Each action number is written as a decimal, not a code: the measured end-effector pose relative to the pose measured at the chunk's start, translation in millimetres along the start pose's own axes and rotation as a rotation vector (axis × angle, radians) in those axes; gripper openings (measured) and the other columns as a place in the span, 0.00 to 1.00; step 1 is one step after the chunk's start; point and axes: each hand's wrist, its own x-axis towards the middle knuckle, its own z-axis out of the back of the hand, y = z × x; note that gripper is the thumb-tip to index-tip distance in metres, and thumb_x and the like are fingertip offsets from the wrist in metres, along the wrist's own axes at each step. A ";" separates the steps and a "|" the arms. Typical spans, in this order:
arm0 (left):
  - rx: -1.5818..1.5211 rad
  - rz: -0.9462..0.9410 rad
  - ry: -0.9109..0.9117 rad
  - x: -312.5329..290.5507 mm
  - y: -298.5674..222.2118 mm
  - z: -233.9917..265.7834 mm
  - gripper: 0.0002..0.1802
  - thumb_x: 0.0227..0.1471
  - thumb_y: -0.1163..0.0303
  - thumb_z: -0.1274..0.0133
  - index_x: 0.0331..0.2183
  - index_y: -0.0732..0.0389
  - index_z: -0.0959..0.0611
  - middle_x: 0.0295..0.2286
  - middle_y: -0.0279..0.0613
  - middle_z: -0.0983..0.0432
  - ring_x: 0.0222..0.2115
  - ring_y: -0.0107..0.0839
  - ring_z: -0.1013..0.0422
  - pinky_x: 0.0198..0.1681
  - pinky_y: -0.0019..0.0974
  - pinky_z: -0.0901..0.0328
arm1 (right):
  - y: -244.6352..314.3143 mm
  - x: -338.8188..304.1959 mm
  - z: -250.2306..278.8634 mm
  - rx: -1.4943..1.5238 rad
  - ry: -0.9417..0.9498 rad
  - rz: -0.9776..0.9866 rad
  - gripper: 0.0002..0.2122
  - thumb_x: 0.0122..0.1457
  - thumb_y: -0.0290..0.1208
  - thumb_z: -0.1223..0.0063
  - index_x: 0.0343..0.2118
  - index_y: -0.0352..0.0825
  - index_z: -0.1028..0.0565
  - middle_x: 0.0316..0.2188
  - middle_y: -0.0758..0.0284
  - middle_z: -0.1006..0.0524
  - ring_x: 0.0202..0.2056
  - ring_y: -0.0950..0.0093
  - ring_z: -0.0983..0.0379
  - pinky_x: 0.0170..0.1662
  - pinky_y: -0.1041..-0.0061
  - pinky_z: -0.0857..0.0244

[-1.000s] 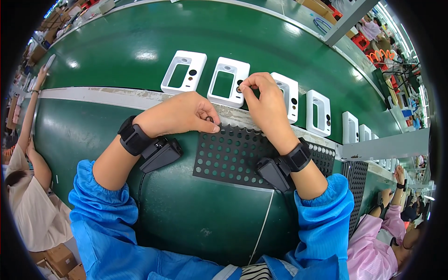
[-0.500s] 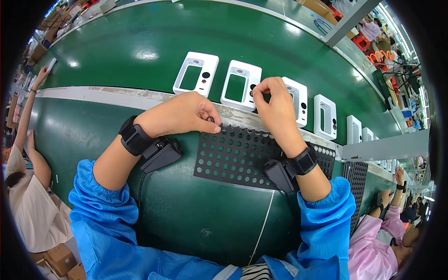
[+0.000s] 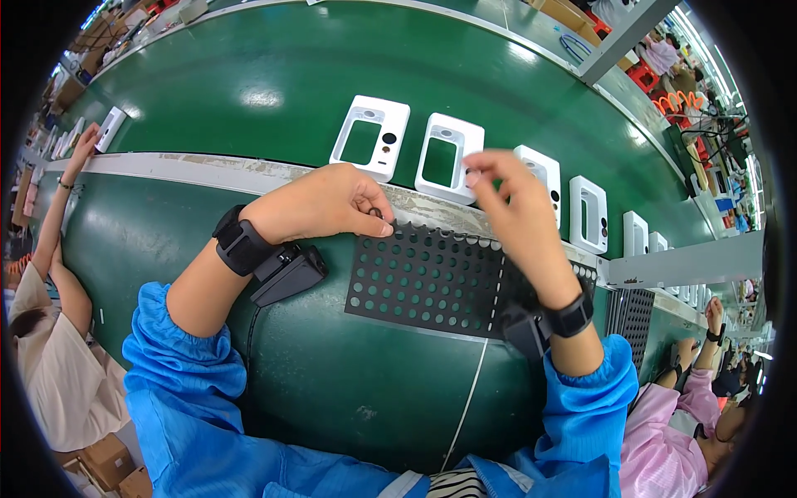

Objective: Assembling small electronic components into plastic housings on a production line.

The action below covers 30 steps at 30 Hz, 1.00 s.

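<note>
My left hand is closed, thumb and index finger pinching a small black round piece. Its thumb tip lies at the upper left corner of a black sheet punched with rows of round holes. My right hand, slightly blurred, hovers over the right edge of a white plastic housing, fingers curled but apart, nothing visible between them. This housing has a large rectangular opening; my fingers partly cover its black round spot. A similar housing lies to its left, and another sits partly behind my right hand.
More white housings continue rightward along the green belt. A pale rail separates belt and bench. A grey metal beam juts in at right. At far left a co-worker's hand touches a white housing.
The white housings have shifted right along the belt. My right hand has moved right and its pinch has loosened. My left hand stays put.
</note>
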 end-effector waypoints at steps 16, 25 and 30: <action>0.086 -0.156 -0.137 -0.9 -2.3 -14.8 0.26 0.42 0.78 0.42 0.46 0.62 0.28 0.22 0.29 0.30 0.25 0.17 0.34 0.30 0.24 0.38 | 10.4 -22.4 -22.9 0.060 0.195 -0.111 0.06 0.49 0.25 0.43 0.30 0.30 0.25 0.27 0.64 0.26 0.29 0.75 0.28 0.33 0.79 0.35; 0.072 -0.192 -0.191 -2.3 -11.1 -26.8 0.30 0.41 0.79 0.42 0.49 0.60 0.30 0.22 0.32 0.28 0.24 0.19 0.33 0.31 0.25 0.36 | 15.3 -21.9 -27.6 0.196 0.151 -0.109 0.06 0.48 0.26 0.43 0.29 0.32 0.23 0.27 0.65 0.26 0.29 0.75 0.28 0.34 0.80 0.36; 0.144 -0.207 -0.212 -1.5 -12.1 -29.6 0.30 0.40 0.79 0.41 0.48 0.60 0.29 0.21 0.33 0.28 0.24 0.19 0.33 0.30 0.25 0.36 | 14.7 -21.7 -29.4 0.184 0.148 -0.106 0.05 0.48 0.26 0.43 0.28 0.32 0.23 0.27 0.66 0.26 0.29 0.74 0.28 0.34 0.78 0.36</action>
